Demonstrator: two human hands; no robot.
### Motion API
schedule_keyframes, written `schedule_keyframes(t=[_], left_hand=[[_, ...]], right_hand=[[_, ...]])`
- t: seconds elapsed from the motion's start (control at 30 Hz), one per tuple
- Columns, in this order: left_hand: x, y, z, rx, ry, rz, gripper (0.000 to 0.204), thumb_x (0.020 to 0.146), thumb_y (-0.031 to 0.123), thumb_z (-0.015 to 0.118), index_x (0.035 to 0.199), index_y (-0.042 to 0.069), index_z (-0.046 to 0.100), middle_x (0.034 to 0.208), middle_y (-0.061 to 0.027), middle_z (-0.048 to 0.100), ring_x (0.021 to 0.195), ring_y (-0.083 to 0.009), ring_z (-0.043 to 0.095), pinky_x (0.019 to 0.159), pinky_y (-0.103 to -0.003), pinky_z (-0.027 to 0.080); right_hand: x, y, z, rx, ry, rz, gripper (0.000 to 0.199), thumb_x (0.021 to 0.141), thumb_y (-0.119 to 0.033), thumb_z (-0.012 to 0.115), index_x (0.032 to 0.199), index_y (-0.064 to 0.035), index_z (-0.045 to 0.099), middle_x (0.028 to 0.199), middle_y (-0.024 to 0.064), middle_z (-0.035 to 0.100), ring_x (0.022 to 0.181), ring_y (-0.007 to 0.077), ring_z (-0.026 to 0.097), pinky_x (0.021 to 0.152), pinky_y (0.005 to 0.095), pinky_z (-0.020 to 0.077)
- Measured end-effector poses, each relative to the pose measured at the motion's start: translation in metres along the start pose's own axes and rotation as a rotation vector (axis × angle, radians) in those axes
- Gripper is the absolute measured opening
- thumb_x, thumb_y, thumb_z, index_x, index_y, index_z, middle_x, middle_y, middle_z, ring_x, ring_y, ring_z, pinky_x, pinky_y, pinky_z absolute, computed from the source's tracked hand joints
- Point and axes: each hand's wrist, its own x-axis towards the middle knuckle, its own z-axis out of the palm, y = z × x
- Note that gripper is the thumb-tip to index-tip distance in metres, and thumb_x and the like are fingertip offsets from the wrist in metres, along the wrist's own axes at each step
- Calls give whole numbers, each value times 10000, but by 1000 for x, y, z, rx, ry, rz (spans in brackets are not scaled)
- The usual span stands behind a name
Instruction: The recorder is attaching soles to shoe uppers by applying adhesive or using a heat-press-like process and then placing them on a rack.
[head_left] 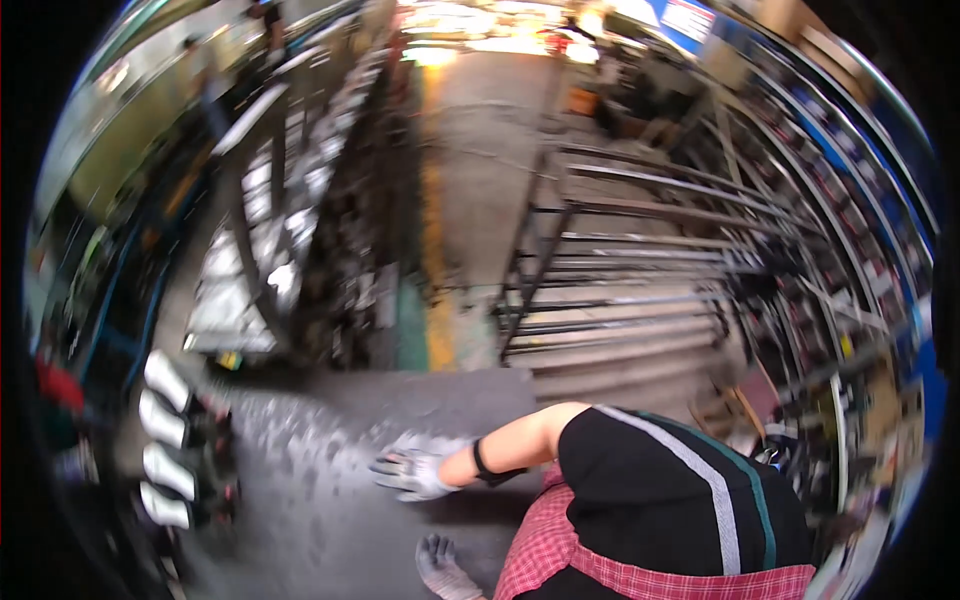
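Note:
My right hand (415, 471), in a pale grey work glove, lies palm down on a dark grey flat tabletop (330, 530), fingers spread. No object shows in it. A black band circles that wrist, below a black short sleeve with stripes. Near the lower edge, my left hand (443, 568), gloved alike, rests on the same surface with its fingers stretched out. It holds nothing that I can see; its forearm is out of view. Pale smudges mark the tabletop beside my right hand. A red checked apron (550, 530) covers my body.
Several white curved pieces (167, 472) on dark mounts line the table's left edge. Beyond stands a metal frame (250, 200) with shiny parts. A rack of long metal bars (640, 250) is ahead right. A yellow floor line (435, 250) runs away between them. Loaded shelves (850, 190) stand right.

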Motion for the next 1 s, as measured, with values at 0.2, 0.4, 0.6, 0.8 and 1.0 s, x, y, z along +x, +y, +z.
schedule_keyframes(t=[0.2,0.4,0.6,0.8,1.0], left_hand=[[-14,-1,101,402,-206,-93,483,990,286,527,1340,-46,503,1336,-200,537,1243,-350,509,1077,-470,418],[-25,-69,210,625,-475,-247,460,975,328,566,1301,4,544,1169,-155,638,1107,-304,604,976,-430,478],[-99,-186,344,947,-719,-228,318,953,276,576,1155,36,632,1095,-111,668,995,-222,625,890,-360,486],[-176,-389,437,1095,-1025,-155,342,939,197,600,1206,-17,616,1115,-134,670,1037,-270,636,920,-367,502],[-289,-584,555,1442,-1857,623,424,817,195,733,1198,37,634,1129,-149,658,1092,-332,605,984,-414,474]], right_hand=[[-297,68,-70,-34,149,447,556,908,-359,599,1386,-92,503,1480,193,431,1342,427,419,1090,521,391],[-536,82,-42,128,481,1437,570,893,-389,562,1394,-124,505,1454,182,462,1339,404,427,1109,475,388],[-727,71,-4,526,664,2079,545,855,-417,585,1316,-126,586,1342,199,561,1260,381,516,1053,450,436],[-973,121,-12,217,947,2102,600,869,-420,608,1380,-121,509,1368,222,509,1305,380,459,1125,454,358],[-1191,220,-182,-300,1389,1984,493,938,-394,570,1348,-129,500,1298,222,534,1232,413,480,1028,492,419]])
